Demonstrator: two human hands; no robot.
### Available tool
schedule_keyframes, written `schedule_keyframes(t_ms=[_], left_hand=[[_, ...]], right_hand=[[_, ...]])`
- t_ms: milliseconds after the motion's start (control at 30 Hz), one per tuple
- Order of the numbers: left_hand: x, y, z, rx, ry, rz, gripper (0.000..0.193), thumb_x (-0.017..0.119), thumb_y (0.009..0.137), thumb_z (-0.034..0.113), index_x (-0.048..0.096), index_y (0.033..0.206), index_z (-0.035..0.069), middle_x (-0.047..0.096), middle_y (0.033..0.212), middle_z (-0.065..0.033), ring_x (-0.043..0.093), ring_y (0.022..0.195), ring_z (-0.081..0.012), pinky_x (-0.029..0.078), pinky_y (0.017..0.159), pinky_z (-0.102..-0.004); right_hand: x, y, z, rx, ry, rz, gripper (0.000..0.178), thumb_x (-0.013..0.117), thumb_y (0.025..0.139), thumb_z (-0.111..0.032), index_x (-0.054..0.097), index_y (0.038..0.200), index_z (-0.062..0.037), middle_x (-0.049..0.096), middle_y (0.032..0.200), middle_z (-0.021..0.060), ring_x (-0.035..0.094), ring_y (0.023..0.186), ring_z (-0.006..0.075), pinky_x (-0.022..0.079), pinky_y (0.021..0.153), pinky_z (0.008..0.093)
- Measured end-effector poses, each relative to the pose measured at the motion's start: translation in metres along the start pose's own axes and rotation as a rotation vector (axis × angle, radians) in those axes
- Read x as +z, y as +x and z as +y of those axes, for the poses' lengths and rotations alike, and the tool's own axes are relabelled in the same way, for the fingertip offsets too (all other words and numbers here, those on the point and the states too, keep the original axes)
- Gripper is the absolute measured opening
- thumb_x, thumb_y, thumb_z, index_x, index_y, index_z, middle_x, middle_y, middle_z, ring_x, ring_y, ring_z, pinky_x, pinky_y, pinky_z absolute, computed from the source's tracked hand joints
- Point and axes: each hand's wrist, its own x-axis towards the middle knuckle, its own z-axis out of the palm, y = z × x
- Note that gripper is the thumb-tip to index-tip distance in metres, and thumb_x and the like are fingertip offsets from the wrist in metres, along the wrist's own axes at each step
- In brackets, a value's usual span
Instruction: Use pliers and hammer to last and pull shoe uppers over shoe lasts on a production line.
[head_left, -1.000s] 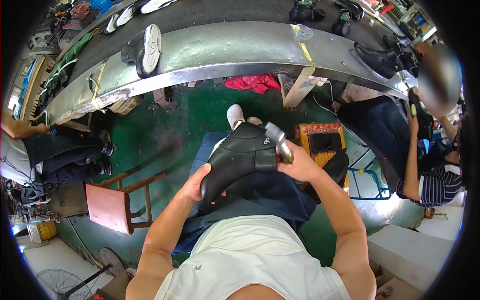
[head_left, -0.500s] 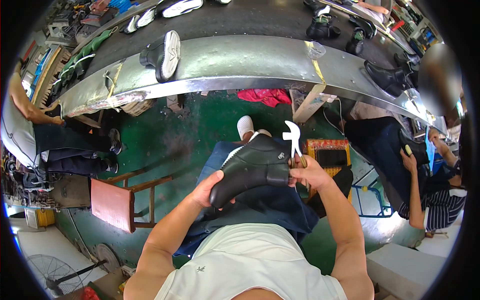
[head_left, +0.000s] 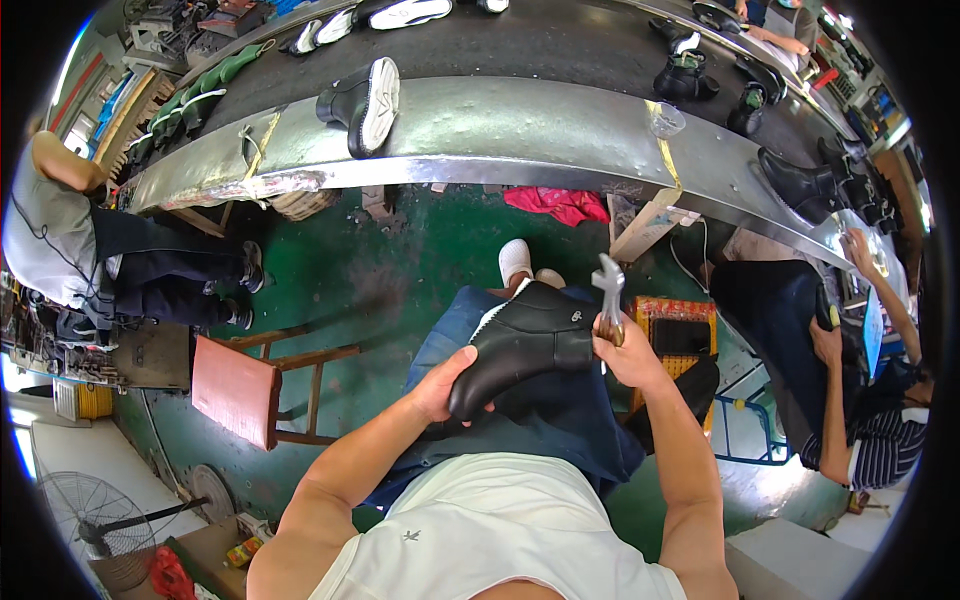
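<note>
- Wears a white shirt (head_left: 480,535) at six o'clock, bearing a small dark emblem (head_left: 411,537).
- Clamps left hand (head_left: 443,389) around the toe of a black boot (head_left: 525,345), above the lap (head_left: 545,430).
- Closes right hand (head_left: 628,357), at the boot's three o'clock, on a hammer-headed tool (head_left: 608,285).
- Shows a metallic badge (head_left: 576,317) on the boot, too small to read.
- Includes a metal bench (head_left: 530,120) at twelve o'clock, with a white-soled boot (head_left: 375,110) at eleven.

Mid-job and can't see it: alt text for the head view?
The person's left hand holds one end of a black boot; the right hand grips a metal tool at the other end. Ahead, more boots rest on a metal-edged bench.
</note>
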Motion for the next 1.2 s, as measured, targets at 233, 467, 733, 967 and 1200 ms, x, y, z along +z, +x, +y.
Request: schedule_keyframes(t_ms=[233,467,733,967,1200], left_hand=[[-0.008,0.015,-0.020,0.530,0.829,0.232,0.085,0.064,0.094,0.055,0.038,0.152,-0.002,0.064,0.130,-0.0216,0.067,0.114,-0.0321,0.057,0.092,-0.0440],[0.063,-0.018,0.002,0.118,1.673,0.387,0.132,0.079,0.068,0.073,0.022,0.158,-0.005,0.057,0.136,-0.0282,0.062,0.122,-0.0377,0.052,0.098,-0.0426],[0.042,0.063,0.043,0.458,1.598,0.032,0.078,0.079,0.074,0.065,0.058,0.120,0.005,0.069,0.075,-0.0191,0.070,0.076,-0.0408,0.055,0.070,-0.0478],[0.066,0.115,0.026,0.370,0.529,-0.315,0.092,0.073,0.094,0.034,0.017,0.163,0.009,0.032,0.160,-0.0167,0.039,0.144,-0.0280,0.037,0.115,-0.0389],[0.059,0.109,0.002,0.538,0.301,-0.362,0.100,0.071,0.096,0.016,-0.002,0.164,0.009,0.024,0.165,-0.0126,0.030,0.149,-0.0242,0.028,0.120,-0.0377]], right_hand=[[-0.008,0.007,-0.012,0.237,-0.373,-0.145,0.022,0.066,0.092,-0.014,0.056,0.104,0.0010,0.068,0.089,0.0157,0.068,0.082,0.0280,0.053,0.076,0.0418],[-0.023,-0.015,0.000,0.156,-0.617,0.178,0.033,0.075,0.089,-0.025,0.057,0.102,-0.0009,0.067,0.084,0.0120,0.067,0.076,0.0251,0.052,0.070,0.0386],[0.019,-0.039,0.021,0.210,0.141,0.366,0.067,0.079,0.086,-0.051,0.058,0.117,0.0047,0.063,0.089,0.0061,0.059,0.064,0.0123,0.051,0.058,0.0276],[0.027,-0.018,0.010,0.192,0.024,0.342,0.058,0.087,0.081,-0.030,0.054,0.113,0.0047,0.065,0.093,0.0073,0.063,0.072,0.0124,0.055,0.061,0.0279],[0.025,-0.008,0.014,0.000,-0.047,0.270,0.073,0.092,0.074,-0.032,0.052,0.122,0.0058,0.066,0.107,0.0128,0.065,0.097,0.0185,0.054,0.087,0.0328]])
